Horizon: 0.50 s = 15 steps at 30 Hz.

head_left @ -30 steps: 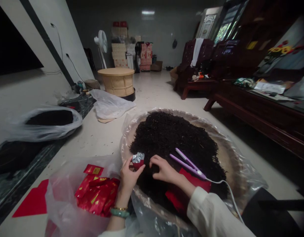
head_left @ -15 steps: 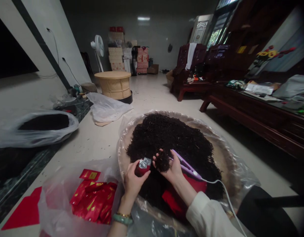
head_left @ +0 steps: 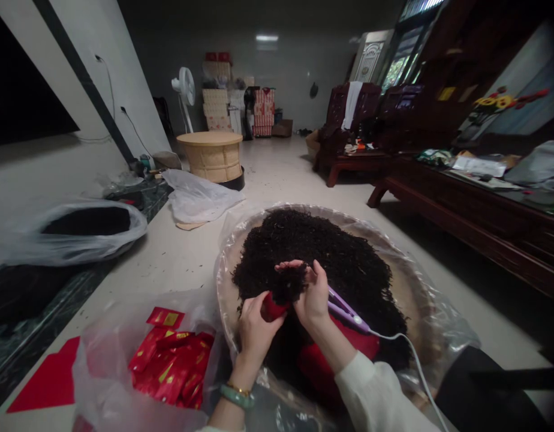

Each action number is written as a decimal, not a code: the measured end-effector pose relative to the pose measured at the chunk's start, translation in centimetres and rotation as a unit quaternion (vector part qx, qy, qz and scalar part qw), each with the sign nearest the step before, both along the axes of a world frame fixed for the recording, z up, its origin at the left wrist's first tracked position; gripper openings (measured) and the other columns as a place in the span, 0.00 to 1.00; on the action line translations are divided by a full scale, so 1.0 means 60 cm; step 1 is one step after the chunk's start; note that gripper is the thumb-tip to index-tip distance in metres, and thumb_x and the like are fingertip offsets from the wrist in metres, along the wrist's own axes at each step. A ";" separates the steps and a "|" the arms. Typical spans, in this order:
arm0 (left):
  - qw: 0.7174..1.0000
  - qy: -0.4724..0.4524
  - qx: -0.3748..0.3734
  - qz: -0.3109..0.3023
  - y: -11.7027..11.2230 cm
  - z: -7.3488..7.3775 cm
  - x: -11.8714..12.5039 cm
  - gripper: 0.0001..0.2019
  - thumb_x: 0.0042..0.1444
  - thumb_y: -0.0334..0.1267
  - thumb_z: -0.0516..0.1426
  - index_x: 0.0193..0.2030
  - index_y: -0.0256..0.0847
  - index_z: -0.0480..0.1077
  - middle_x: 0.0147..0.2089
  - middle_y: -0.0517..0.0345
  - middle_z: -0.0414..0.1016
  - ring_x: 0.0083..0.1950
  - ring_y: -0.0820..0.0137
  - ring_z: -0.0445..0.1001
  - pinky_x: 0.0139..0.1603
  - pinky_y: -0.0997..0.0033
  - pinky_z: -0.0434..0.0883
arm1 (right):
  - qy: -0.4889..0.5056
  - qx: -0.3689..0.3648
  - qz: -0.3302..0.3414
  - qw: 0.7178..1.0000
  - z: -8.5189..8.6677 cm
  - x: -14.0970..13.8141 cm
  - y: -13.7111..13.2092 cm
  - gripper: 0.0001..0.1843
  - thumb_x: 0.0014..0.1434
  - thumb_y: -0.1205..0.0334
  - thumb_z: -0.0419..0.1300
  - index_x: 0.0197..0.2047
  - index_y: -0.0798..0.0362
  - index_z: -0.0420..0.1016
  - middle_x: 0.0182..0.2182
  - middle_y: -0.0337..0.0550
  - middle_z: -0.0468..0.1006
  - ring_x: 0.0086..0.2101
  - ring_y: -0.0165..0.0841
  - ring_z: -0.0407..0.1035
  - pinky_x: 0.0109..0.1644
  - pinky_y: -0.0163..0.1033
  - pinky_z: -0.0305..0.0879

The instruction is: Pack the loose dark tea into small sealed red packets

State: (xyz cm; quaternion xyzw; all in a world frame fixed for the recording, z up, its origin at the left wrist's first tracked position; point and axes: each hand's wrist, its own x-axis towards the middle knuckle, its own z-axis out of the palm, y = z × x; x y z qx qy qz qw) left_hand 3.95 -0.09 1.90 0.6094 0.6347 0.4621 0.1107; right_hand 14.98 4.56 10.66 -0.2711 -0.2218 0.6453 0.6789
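Both hands have drawn together since the earlier frame: the right hand [head_left: 313, 303], then a little apart with its load, now brings a clump of dark shreds [head_left: 288, 287] up against the small red pouch [head_left: 270, 309] in the left hand [head_left: 258, 325]. The pouch is above the round tray [head_left: 408, 276], towards its near left edge. The left hand closes narrowly round it, thumb on one side and fingers on the other; the right hand is half-cupped, holding the clump with its fingers curved along the far side.

Since the clump hides the pouch's mouth, I cannot tell how wide it gapes or how much has gone in. To do this well, I would keep the pouch upright and its mouth spread, pinching low enough that the left fingers don't squeeze it narrow. The right palm should stay touching the rim, working as a chute, with the shreds fed in gradually rather than pushed as one lump. Staying inside the tray's edge lets spills drop back on the dark heap [head_left: 313, 240]. The right forearm also needs care beside the purple tongs [head_left: 349, 312], which may be hot.
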 end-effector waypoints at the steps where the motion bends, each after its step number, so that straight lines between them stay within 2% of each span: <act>1: 1.000 0.001 -0.007 0.003 0.001 0.000 0.001 0.24 0.41 0.34 0.67 0.48 0.40 0.74 0.39 0.52 0.76 0.41 0.60 0.77 0.41 0.62 0.77 | -0.020 0.013 0.005 1.000 -0.001 -0.002 -0.001 0.21 0.54 0.43 0.57 0.27 0.52 0.79 0.26 0.42 0.81 0.39 0.43 0.75 0.52 0.49 0.67; 7: 0.999 -0.010 -0.052 0.014 0.003 -0.002 -0.002 0.25 0.41 0.34 0.67 0.50 0.41 0.73 0.41 0.51 0.76 0.43 0.60 0.77 0.43 0.60 0.76 | -0.153 0.059 0.065 0.984 -0.012 0.000 -0.010 0.31 0.56 0.33 0.52 0.32 0.52 0.82 0.34 0.47 0.83 0.43 0.43 0.73 0.58 0.49 0.59; 11: 0.998 -0.010 -0.058 0.020 0.004 -0.007 -0.003 0.26 0.41 0.36 0.67 0.50 0.42 0.72 0.41 0.52 0.76 0.44 0.59 0.76 0.46 0.58 0.75 | -0.191 0.074 0.118 0.972 -0.014 0.005 -0.016 0.33 0.56 0.31 0.52 0.37 0.51 0.83 0.43 0.47 0.82 0.52 0.44 0.68 0.62 0.50 0.55; 13: 0.998 -0.009 -0.061 0.024 0.005 -0.012 -0.003 0.27 0.41 0.37 0.68 0.51 0.40 0.72 0.42 0.50 0.75 0.44 0.58 0.76 0.45 0.58 0.75 | -0.188 0.081 0.111 0.973 -0.012 0.012 -0.015 0.31 0.56 0.32 0.53 0.39 0.49 0.82 0.49 0.45 0.79 0.55 0.42 0.64 0.61 0.49 0.56; 15: 0.998 -0.012 -0.061 0.027 0.006 -0.017 -0.003 0.29 0.42 0.39 0.68 0.53 0.39 0.70 0.43 0.48 0.75 0.44 0.57 0.76 0.44 0.57 0.75 | -0.209 0.080 0.075 0.972 -0.009 0.021 -0.016 0.26 0.56 0.35 0.55 0.39 0.47 0.82 0.50 0.44 0.77 0.55 0.42 0.64 0.58 0.48 0.59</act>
